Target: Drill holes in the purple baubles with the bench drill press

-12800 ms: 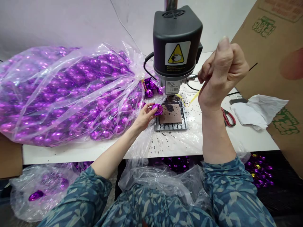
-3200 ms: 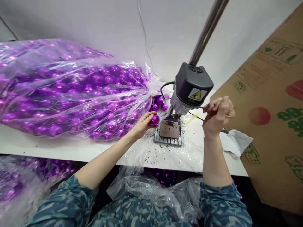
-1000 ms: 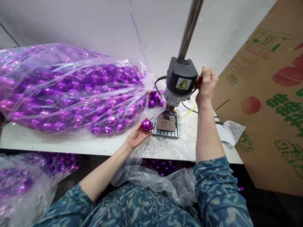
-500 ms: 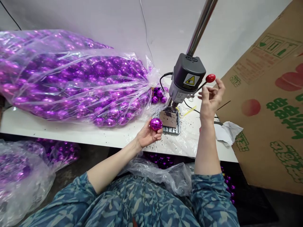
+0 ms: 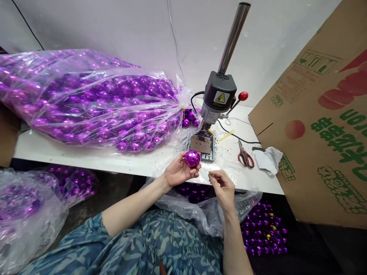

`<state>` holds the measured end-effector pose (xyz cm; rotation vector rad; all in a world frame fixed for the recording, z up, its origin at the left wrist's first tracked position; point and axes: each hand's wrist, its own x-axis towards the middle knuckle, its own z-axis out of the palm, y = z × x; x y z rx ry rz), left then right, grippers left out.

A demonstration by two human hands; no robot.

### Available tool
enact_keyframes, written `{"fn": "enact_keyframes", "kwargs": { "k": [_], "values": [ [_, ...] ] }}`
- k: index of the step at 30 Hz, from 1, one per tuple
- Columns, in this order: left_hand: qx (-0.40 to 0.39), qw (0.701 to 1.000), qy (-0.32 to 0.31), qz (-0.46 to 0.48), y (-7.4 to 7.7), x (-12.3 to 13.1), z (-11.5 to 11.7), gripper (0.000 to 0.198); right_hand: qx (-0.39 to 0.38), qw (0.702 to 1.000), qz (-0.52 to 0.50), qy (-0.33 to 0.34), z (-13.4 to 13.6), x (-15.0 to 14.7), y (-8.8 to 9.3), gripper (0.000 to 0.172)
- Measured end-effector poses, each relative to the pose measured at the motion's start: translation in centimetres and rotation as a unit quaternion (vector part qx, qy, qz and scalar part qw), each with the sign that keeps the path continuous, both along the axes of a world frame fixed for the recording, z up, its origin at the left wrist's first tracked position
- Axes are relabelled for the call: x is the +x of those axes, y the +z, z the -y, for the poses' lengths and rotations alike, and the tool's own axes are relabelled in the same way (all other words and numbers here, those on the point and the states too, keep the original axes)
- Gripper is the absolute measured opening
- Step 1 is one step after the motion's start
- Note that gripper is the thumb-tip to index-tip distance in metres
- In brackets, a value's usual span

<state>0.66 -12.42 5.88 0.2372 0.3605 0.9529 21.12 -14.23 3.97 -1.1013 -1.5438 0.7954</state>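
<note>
My left hand (image 5: 177,173) holds a shiny purple faceted ball (image 5: 192,158) in front of the table edge, fingers curled under it. Just right of the ball, my right hand (image 5: 223,188) has thumb and fingers drawn together in a pinch; anything between them is too small to make out. Behind both hands stands a small bench drill press (image 5: 218,99) with a red-knobbed lever (image 5: 242,96) and a base plate (image 5: 201,145) strewn with dark shavings.
A big clear bag of purple balls (image 5: 91,103) lies across the white table (image 5: 86,160). Red-handled scissors (image 5: 245,156) and a crumpled white cloth (image 5: 268,158) lie right of the drill. A large cardboard box (image 5: 318,126) stands at right. More bagged balls (image 5: 258,229) sit below.
My right hand has let go of the red lever and dropped to beside the ball. My left hand has drawn the ball back from the base plate toward me.
</note>
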Motion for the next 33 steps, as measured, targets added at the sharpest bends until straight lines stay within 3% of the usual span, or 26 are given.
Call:
{"fn": "enact_keyframes", "kwargs": {
  "k": [3,8,11,13,15,17,18,21,24,30,33],
  "values": [
    [0.018,1.0,-0.011,0.003,-0.5,0.8,0.8,0.045,0.009,1.0,0.002,-0.029,1.8,0.5,-1.4,0.024],
    [0.032,0.998,-0.029,-0.051,-1.3,2.4,1.6,0.039,0.039,0.997,0.041,-0.057,2.2,0.4,-1.7,0.026],
    [0.07,0.978,0.06,-0.186,-2.2,0.7,1.4,0.039,0.062,0.991,0.105,-0.047,1.3,1.0,-2.5,0.028],
    [0.119,0.915,0.184,-0.34,-3.2,-2.2,1.1,0.038,0.071,0.984,0.147,-0.068,0.3,2.0,-3.9,0.032],
    [0.174,0.8,0.28,-0.501,-4.6,-5.8,1.2,0.039,0.07,0.975,0.184,-0.105,-1.2,3.3,-5.7,0.034],
    [0.212,0.702,0.3,-0.61,-6.2,-9.4,1.6,0.037,0.063,0.964,0.219,-0.136,-2.6,4.4,-7.5,0.035],
    [0.224,0.671,0.295,-0.642,-7.1,-10.9,1.8,0.036,0.057,0.959,0.237,-0.146,-3.3,4.8,-8.3,0.035],
    [0.24,0.624,0.285,-0.687,-9.2,-13.5,2.4,0.032,0.039,0.942,0.294,-0.157,-4.6,5.1,-10.1,0.036],
    [0.243,0.591,0.28,-0.717,-10.3,-13.8,2.1,0.035,0.029,0.927,0.341,-0.155,-5.1,4.7,-11.1,0.036],
    [0.241,0.525,0.182,-0.796,-10.9,-13.0,1.6,0.046,0.051,0.911,0.379,-0.156,-4.9,5.0,-12.5,0.034],
    [0.227,0.517,0.171,-0.807,-10.8,-12.9,2.1,0.044,0.087,0.906,0.382,-0.158,-4.6,5.5,-12.6,0.032]
  ]
}}
